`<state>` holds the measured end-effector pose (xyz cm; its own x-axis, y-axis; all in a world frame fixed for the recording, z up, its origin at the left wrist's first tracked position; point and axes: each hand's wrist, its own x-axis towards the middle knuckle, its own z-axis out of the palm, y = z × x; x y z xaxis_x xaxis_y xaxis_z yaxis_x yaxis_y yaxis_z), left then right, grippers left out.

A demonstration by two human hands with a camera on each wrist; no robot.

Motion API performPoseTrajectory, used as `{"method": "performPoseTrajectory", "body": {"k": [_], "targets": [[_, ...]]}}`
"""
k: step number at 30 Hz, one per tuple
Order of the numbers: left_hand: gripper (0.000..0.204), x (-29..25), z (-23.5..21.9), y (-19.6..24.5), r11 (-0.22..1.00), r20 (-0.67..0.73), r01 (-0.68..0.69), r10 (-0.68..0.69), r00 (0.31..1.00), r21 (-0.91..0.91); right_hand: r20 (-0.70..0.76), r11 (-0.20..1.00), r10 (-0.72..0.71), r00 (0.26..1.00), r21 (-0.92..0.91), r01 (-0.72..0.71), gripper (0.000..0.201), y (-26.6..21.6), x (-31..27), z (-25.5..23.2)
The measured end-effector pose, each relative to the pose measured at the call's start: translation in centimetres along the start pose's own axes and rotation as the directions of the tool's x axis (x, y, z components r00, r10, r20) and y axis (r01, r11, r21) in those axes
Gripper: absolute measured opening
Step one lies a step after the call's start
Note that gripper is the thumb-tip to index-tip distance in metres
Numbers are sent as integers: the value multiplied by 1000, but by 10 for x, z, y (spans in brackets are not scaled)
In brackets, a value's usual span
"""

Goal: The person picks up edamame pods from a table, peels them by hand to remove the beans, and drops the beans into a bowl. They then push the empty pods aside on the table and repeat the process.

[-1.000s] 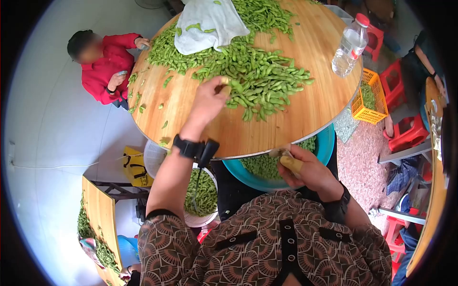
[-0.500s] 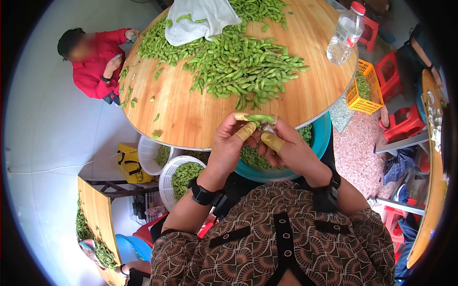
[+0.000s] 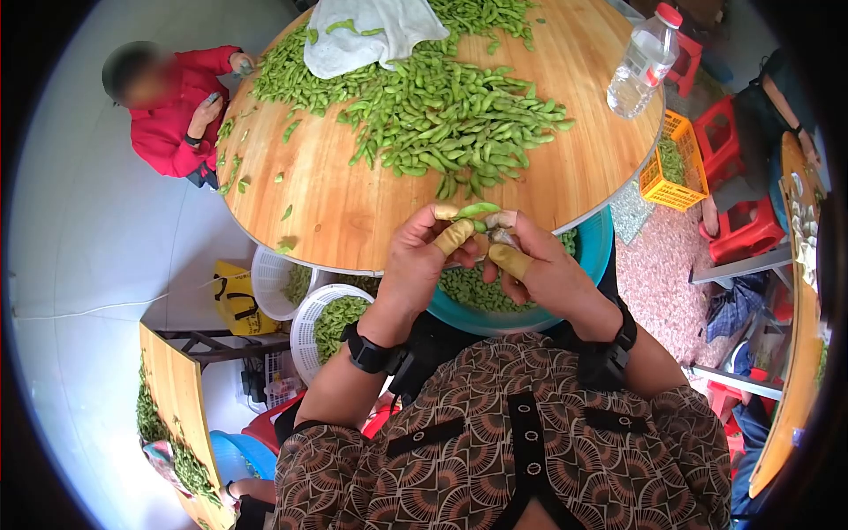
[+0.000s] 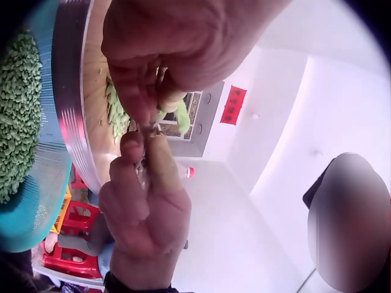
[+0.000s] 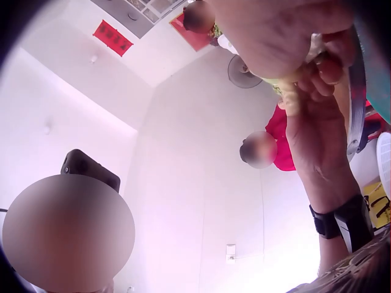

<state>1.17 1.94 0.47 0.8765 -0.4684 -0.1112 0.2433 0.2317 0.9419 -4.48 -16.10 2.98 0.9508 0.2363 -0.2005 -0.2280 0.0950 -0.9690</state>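
Observation:
Above the near edge of the round table [image 3: 300, 208], both hands meet around a green pod [image 3: 478, 210]. The left hand [image 3: 422, 256] pinches the pod between thumb and forefinger, both in yellow finger covers. The right hand [image 3: 543, 268], its thumb covered too, curls round a small shiny object [image 3: 503, 237] at the pod's other end; what it is cannot be told. In the left wrist view the pod [image 4: 182, 117] hangs beside the touching fingertips. Below the hands sits a teal basin [image 3: 601, 256] of shelled beans [image 3: 477, 290].
A heap of pods [image 3: 459, 115] covers the table's middle, with a white cloth [image 3: 371, 35] on it. A water bottle [image 3: 643, 66] stands at the right. White baskets [image 3: 305, 331] are at the lower left, a yellow crate [image 3: 676, 190] at the right. A person in red [image 3: 181, 115] is at the left.
The left hand has come back from the heap with a pod and met the right hand, which has risen to the table edge. Over the last half second both have stayed nearly in place.

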Motion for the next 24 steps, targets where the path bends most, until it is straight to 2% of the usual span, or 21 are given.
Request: {"method": "performPoseTrajectory", "body": {"k": [6,8,9,10,11,12,14,15,16,17,19,21,22,23,24], "targets": [[7,-4,4,-5,998,-65,-61,61,996,6,-31,996,-28,999,-85,25,26,2,-2,0],[7,-8,4,-3,949,-60,-135,158,986,284,-61,992,-28,998,-125,21,25,10,-1,-3],[7,-11,5,0,950,-59,-132,155,986,284,-32,926,-234,972,-312,213,23,19,0,-7],[9,-15,5,4,946,17,-133,134,991,295,37,789,-421,907,-478,385,21,24,-1,-10],[11,-19,6,6,943,92,-135,112,989,305,36,791,-418,908,-476,383,21,27,-2,-12],[11,-23,6,7,943,92,-131,108,990,306,66,785,-426,902,-469,405,20,25,-5,-12],[10,-30,5,9,971,115,-40,12,993,238,90,781,-432,897,-460,423,19,15,-13,-16],[10,-31,6,11,970,119,-37,8,993,239,130,976,-104,986,-179,126,19,4,-17,-20],[9,-33,7,13,975,151,2,-37,988,224,265,967,207,942,89,-238,19,-1,-19,-24],[8,-34,7,13,977,183,44,-83,980,209,262,966,209,942,94,-240,19,2,-19,-28],[8,-34,5,9,980,236,27,-74,969,196,452,841,242,858,344,-418,18,11,-18,-34],[7,-33,6,4,984,287,9,-61,956,180,477,792,231,848,414,-449,18,16,-20,-34],[9,-33,7,3,971,288,-72,3,958,229,506,738,214,836,477,-477,19,19,-21,-34],[11,-33,8,1,949,291,-151,67,954,277,503,736,213,837,481,-477,19,23,-23,-31],[11,-34,11,3,949,293,-149,64,954,278,443,750,200,874,505,-427,20,28,-24,-27]]}}
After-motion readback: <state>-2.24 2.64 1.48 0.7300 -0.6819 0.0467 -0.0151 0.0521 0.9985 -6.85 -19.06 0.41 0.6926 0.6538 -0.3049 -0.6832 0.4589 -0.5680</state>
